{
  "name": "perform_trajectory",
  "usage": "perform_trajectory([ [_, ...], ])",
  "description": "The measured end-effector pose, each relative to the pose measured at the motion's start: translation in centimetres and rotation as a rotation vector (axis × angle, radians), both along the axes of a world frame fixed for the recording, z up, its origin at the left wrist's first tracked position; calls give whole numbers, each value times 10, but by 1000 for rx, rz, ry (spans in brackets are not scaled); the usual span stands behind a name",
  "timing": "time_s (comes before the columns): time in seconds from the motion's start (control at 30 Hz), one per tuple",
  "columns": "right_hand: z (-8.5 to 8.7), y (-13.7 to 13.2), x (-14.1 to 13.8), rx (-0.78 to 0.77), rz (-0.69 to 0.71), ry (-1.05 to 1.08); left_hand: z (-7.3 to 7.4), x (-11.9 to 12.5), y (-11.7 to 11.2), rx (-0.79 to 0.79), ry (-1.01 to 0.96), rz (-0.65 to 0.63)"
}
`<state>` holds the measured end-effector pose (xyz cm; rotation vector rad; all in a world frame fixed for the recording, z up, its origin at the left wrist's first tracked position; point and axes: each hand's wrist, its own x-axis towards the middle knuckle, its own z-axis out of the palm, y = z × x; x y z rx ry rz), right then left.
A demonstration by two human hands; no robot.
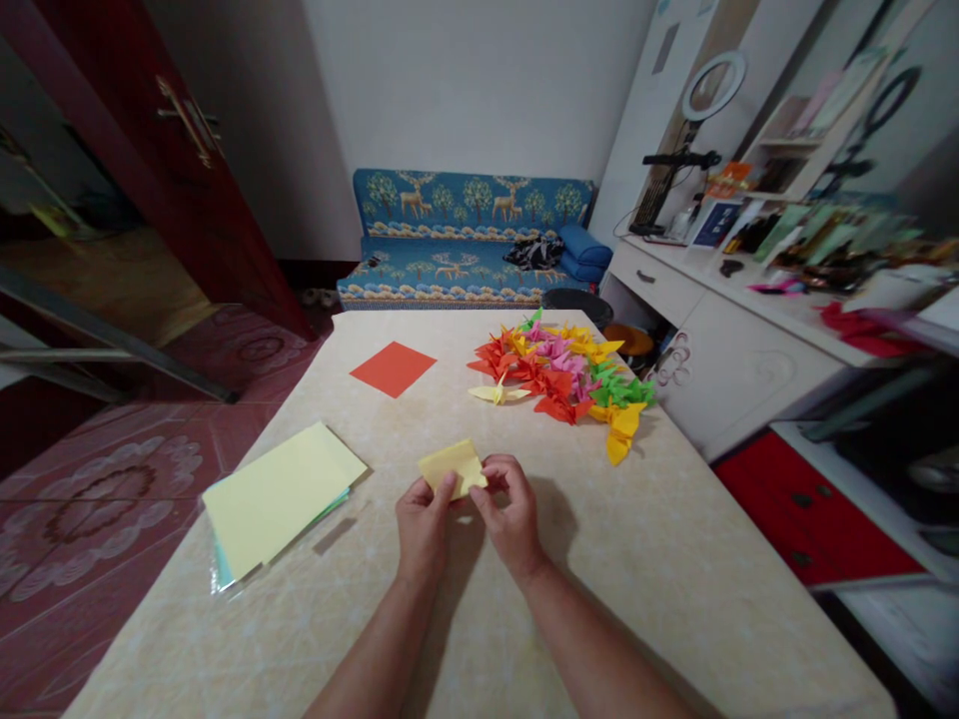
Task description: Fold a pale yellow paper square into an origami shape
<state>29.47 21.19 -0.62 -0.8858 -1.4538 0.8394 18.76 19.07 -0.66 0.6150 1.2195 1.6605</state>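
Observation:
A small folded piece of pale yellow paper [459,465] is held up over the table between my two hands. My left hand [424,519] pinches its lower left part, the thumb lying on the front face. At its right edge my right hand [512,511] grips with thumb and curled fingers. Beyond the hands, a pale yellow paper crane [498,392] stands at the near edge of a pile of folded paper cranes [552,374] in red, orange, pink and green. A flat red paper square [394,368] lies farther off to the left.
A stack of yellow and green paper sheets [285,499] on a clear plastic sleeve lies at the left of the cloth-covered table [479,659]. A blue patterned sofa [450,255] is behind the table. A white dresser [674,310] stands at the right, a red door [187,160] at the left.

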Motion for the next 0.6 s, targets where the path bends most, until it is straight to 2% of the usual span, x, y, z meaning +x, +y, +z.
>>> perform_trajectory([
  [0.33, -4, 4, 1, -24, -23, -15, -3, -1, 0, 14, 12, -5],
  [0.6, -10, 7, 1, -326, 16, 107, 1, 2, -1, -11, -3, 23],
])
